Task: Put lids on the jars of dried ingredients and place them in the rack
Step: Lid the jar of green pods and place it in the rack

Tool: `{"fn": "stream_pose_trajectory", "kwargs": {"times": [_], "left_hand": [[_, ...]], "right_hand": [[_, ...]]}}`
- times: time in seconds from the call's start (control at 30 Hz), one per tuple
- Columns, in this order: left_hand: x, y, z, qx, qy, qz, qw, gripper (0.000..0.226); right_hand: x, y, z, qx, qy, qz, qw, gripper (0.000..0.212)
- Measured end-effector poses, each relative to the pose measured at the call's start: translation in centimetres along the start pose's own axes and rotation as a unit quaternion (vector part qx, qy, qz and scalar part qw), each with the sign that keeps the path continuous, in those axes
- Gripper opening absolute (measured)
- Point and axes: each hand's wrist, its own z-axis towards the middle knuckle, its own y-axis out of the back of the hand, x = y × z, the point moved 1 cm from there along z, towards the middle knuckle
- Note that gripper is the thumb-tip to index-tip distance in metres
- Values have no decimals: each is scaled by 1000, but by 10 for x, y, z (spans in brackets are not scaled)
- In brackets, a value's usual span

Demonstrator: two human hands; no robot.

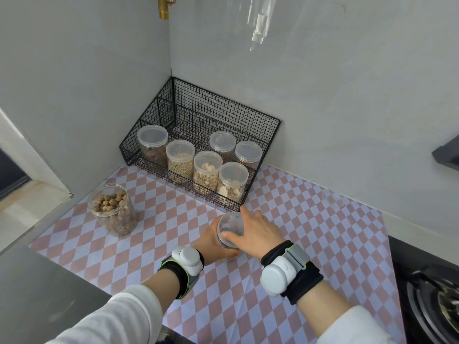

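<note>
A clear jar [229, 245] stands on the checkered counter mat in front of the rack. My left hand [211, 242] wraps its side from the left. My right hand [255, 232] lies over its clear lid [229, 225], fingers curled on the rim. The black wire rack [211, 112] sits in the corner and holds several lidded jars [206, 171] of dried ingredients in two rows. An open jar of brown round pieces [113, 209] stands lidless at the left of the mat. A loose clear lid [332, 197] lies on the mat to the right of the rack.
Grey walls meet behind the rack. A gas stove burner [437, 301] sits at the lower right beside the mat. A steel surface [37, 289] lies at the lower left, and a window ledge [32, 194] runs along the left.
</note>
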Motion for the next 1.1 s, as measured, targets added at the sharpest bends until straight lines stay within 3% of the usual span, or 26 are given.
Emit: {"fn": "stream_pose_trajectory", "kwargs": {"times": [0.1,0.3,0.63,0.8,0.93,1.1], "left_hand": [[-2,-2,1,0,6,13,1000,98],[10,-4,4,-7,26,50,998,94],[7,-4,1,-13,9,55,998,86],[3,4,-2,-17,28,33,999,104],[-19,25,-7,-63,8,29,998,117],[-39,75,-11,-137,-8,-34,990,103]], "right_hand": [[1,-4,1,3,59,-16,998,85],[6,-10,4,-42,-14,2,999,80],[3,-17,8,-54,-24,20,998,83],[1,-12,11,-37,-15,25,999,83],[6,4,14,-70,11,67,995,68],[22,35,23,-121,73,153,978,49]]}}
